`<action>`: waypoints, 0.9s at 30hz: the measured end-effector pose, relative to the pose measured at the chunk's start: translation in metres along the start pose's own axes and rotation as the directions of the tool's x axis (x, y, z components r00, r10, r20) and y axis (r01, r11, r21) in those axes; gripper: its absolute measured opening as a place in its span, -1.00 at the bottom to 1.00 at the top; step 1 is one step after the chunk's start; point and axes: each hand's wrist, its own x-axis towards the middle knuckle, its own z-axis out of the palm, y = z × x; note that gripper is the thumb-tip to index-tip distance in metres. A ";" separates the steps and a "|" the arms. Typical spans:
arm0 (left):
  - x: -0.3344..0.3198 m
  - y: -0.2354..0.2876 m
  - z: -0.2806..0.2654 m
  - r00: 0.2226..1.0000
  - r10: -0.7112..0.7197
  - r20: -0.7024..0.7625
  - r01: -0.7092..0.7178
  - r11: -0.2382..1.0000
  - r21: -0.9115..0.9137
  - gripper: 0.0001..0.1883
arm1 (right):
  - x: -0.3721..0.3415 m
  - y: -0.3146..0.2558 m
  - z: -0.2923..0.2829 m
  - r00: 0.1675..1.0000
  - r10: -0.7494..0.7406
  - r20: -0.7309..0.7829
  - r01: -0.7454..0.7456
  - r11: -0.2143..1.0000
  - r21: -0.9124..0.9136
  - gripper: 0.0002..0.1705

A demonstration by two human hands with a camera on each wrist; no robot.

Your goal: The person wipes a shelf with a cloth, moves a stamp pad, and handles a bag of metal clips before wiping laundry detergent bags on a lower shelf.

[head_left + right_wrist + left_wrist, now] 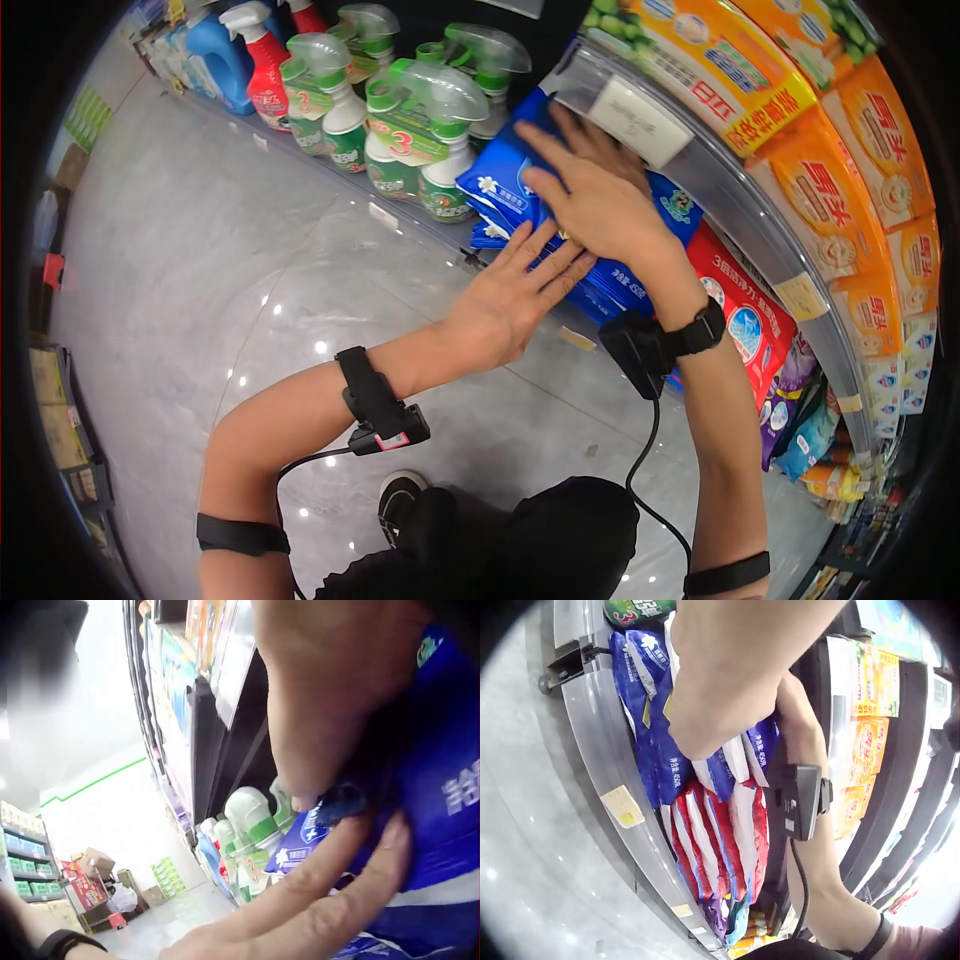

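Observation:
Blue bags (622, 283) stand in a row on a low shelf, packed upright in the left wrist view (667, 761). My left hand (500, 305) lies with spread, nearly straight fingers against the front of the bags. Above it, my right hand (605, 205) rests over the top bag, its fingers extended across the blue plastic and partly under the shelf edge. In the right wrist view the left hand's fingers (322, 907) touch the blue bag (442, 817), near the right hand (337, 690).
Green-capped spray bottles (420, 140) and a red spray bottle (268, 75) stand left of the bags. Red bags (745, 320) adjoin them on the right. A curved upper shelf edge (740, 180) overhangs, with orange packs (820, 200) above. Grey floor (250, 270) lies below.

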 end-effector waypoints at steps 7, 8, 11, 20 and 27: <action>-0.020 -0.014 0.013 0.995 0.064 0.077 -0.066 0.998 0.020 -0.26 | -0.011 -0.005 -0.005 0.926 -0.344 0.155 0.341 0.939 0.048 -0.62; -0.018 -0.013 0.014 0.994 0.065 0.093 -0.067 0.998 0.019 -0.29 | -0.019 -0.003 -0.013 0.929 -0.341 0.142 0.337 0.940 0.055 -0.63; -0.013 -0.011 0.016 0.994 0.093 0.061 -0.098 0.992 0.083 -0.25 | -0.055 0.005 -0.043 0.938 -0.305 0.164 0.306 0.952 0.015 -0.58; 0.007 0.003 0.003 0.997 0.074 0.029 -0.079 0.980 0.183 -0.15 | -0.164 0.038 -0.088 0.996 0.061 0.070 -0.052 0.991 -0.124 -0.50; 0.014 0.013 0.007 0.985 0.066 -0.162 -0.045 0.990 0.130 -0.25 | -0.263 0.049 -0.088 0.963 0.269 -0.033 -0.265 0.909 -0.320 -0.50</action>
